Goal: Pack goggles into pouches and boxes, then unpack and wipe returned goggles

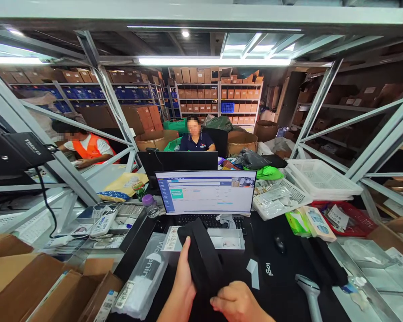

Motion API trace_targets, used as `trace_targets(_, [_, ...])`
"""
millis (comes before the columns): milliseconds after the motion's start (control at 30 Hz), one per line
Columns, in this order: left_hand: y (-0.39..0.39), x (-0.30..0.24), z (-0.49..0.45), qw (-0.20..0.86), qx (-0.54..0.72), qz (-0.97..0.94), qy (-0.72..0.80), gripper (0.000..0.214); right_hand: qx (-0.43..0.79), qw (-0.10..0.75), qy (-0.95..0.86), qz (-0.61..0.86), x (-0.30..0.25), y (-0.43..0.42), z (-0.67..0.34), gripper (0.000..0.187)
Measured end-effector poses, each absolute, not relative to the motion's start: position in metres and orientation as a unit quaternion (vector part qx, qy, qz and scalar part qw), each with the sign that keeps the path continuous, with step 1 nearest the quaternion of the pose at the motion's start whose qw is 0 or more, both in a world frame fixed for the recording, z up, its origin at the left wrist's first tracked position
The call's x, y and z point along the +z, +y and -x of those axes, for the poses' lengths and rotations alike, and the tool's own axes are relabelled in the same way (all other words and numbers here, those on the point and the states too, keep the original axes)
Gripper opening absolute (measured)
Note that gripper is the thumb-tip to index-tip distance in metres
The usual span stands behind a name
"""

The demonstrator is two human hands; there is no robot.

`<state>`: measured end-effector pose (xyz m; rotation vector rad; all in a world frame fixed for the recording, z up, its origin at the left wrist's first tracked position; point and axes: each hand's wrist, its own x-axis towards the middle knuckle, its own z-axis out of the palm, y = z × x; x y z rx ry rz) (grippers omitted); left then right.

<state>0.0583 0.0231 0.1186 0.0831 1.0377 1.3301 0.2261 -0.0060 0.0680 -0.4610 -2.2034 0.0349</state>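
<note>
In the head view a black oblong case (201,255) is held up over the desk, tilted, its far end near the keyboard. My left hand (183,277) is closed around its left side, the thumb lying along the edge. At the case's near end, my right hand (237,299) is curled with the fingertips against its lower corner; what exactly they pinch is hidden. Behind the case lies an open shallow white box (233,237). To the left rests a clear plastic bag (144,273) with print and a label. A small pale paper slip (254,273) lies to the right.
A monitor (208,197) and keyboard (184,220) stand ahead. On the right are a mouse (280,244), a barcode scanner (309,293) and a white basket (278,197) of packets. Cardboard boxes (53,286) crowd the near left. Two people sit beyond the metal frame (110,98).
</note>
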Motion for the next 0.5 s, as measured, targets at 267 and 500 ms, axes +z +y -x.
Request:
trace_targets(267, [0.031,0.117,-0.059,0.679,0.582,-0.007,0.448,0.058,0.051,0.342,-0.923,0.170,0.054,-0.004,-0.248,0.043])
trace_targets(500, [0.030,0.119,-0.067,0.687,0.597,-0.009,0.414,0.054,0.050,0.267,-0.914,0.302,0.023,0.009,-0.235,0.031])
